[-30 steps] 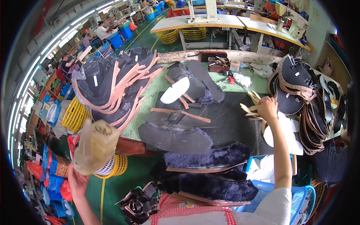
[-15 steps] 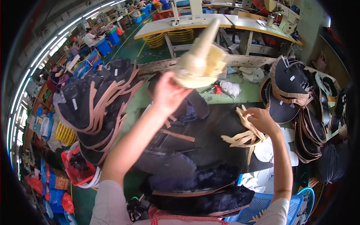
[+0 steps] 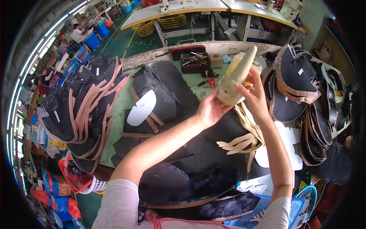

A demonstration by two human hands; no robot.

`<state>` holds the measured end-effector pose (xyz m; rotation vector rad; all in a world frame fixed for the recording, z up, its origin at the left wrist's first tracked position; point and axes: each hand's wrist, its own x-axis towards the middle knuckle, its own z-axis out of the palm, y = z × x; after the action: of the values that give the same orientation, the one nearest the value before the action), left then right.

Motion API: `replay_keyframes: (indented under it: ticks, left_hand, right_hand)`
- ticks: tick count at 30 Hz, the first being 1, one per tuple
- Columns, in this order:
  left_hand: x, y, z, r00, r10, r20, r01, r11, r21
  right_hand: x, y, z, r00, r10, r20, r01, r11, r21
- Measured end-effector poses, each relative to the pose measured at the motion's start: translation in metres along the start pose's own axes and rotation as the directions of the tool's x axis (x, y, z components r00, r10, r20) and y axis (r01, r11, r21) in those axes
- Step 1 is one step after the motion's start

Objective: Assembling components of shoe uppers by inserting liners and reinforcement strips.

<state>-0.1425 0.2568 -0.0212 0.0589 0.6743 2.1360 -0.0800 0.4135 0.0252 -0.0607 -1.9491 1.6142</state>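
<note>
A cream-coloured, stained pot with a cone-shaped spout (image 3: 231,87) is held tilted above the far right part of the worktable. My left hand (image 3: 210,110) is closed around its lower left side, palm beneath. On its right side rest the thumb and fingers of my right hand (image 3: 256,97), next to a small yellow part. Below lie long tan strips (image 3: 244,139), fanned out on a black sheet. A white rounded piece (image 3: 142,108) lies among dark pieces and brown zigzag-edged strips to the left of my left hand.
Stacks of black pieces with brown edging stand at left (image 3: 85,101) and right (image 3: 295,78). An open dark box of tools (image 3: 195,61) sits at the table's far edge. Dark furry pieces (image 3: 190,191) lie near me, with a blue basket (image 3: 297,210) at lower right.
The pot has moved right and lower in my left hand. My right hand has left the tan strips and come up onto the pot. The tool box and white piece now show.
</note>
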Motion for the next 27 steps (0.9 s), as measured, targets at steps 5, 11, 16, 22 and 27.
replay_keyframes:
  ticks: [5,11,16,22,27]
  left_hand:
    - [-0.005,0.058,-0.005,0.908,-0.358,-0.218,0.391,0.537,0.748]
    - [0.030,0.102,0.014,0.623,0.248,0.742,-0.498,-0.605,0.621]
    - [0.080,0.097,0.019,0.525,0.044,0.850,-0.592,-0.699,0.402]
    - [0.083,0.073,0.041,0.609,0.030,0.792,-0.522,-0.737,0.429]
    - [0.090,0.084,0.013,0.558,0.172,0.812,-0.611,-0.576,0.543]
  right_hand:
    - [0.014,0.016,0.008,0.976,0.138,0.167,-0.164,0.974,0.156]
    - [0.043,0.017,0.025,0.934,0.170,0.314,-0.230,0.959,0.165]
    - [0.035,0.028,0.028,0.954,0.203,0.220,-0.267,0.911,0.316]
    - [-0.006,0.018,0.015,0.986,0.159,-0.043,-0.100,0.787,0.609]
    - [-0.043,-0.005,0.016,0.988,-0.028,-0.151,0.076,0.944,0.321]
